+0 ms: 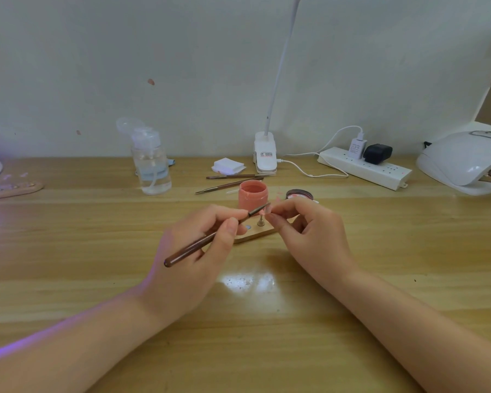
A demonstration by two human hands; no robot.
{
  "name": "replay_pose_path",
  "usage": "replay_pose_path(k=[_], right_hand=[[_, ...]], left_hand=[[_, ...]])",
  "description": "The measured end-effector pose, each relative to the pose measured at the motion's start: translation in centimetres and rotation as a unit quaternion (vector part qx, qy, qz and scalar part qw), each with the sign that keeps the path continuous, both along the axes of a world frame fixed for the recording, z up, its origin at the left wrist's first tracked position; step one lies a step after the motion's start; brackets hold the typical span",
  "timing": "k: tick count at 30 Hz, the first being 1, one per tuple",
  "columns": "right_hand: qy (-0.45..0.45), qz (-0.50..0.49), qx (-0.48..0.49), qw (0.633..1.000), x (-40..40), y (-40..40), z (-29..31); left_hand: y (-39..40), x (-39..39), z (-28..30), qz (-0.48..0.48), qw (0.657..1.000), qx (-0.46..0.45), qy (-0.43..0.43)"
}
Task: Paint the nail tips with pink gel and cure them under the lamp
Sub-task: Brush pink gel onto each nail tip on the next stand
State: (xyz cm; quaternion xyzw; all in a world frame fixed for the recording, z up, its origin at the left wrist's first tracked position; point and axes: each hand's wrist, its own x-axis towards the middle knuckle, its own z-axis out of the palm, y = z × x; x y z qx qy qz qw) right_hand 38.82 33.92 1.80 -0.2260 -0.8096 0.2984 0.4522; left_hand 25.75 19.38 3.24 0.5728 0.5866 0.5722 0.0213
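Pale wall (182,52) w/ a few brown marks, wooden desk (68,251) against it. Purple glow at left, white glare on desk centre.

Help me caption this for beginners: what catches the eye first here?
At centre, the left hand holds a brush to a nail tip pinched by the right hand. Just behind stands an open pink gel jar. A white curing lamp sits at far right.
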Motion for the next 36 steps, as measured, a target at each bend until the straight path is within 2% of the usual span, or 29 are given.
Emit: replay_pose_path(k=[6,11,15,20,24,31,36], right_hand=[[0.005,0.003,-0.004,1.0,0.0,-0.26,0.34],[0.006,0.004,-0.005,1.0,-0.05,-0.27,0.38],[0.003,0.01,-0.012,1.0,0.05,-0.23,0.32],[0.004,0.01,-0.014,1.0,0.15,-0.29,0.4],[0.015,-0.002,-0.021,1.0,0.17,-0.25,0.44],[0.017,-0.023,0.051,0.998,0.16,-0.27,0.86],[0.023,-0.02,0.046,0.998,0.14,-0.21,0.76]], left_hand=[[-0.24,-0.08,0.08,-0.006,1.0,0.022,-0.014],[-0.18,-0.03,0.02,-0.02,1.0,-0.002,-0.019],[-0.37,0.02,0.21,-0.026,0.999,0.039,-0.018],[-0.08,0.19,0.1,-0.031,0.999,-0.005,-0.04],[-0.38,0.23,0.31,-0.032,0.999,0.023,-0.027],[-0.17,0.63,0.64,-0.038,0.997,0.036,-0.05],[-0.13,0.69,0.54,-0.04,0.996,0.032,-0.07]])
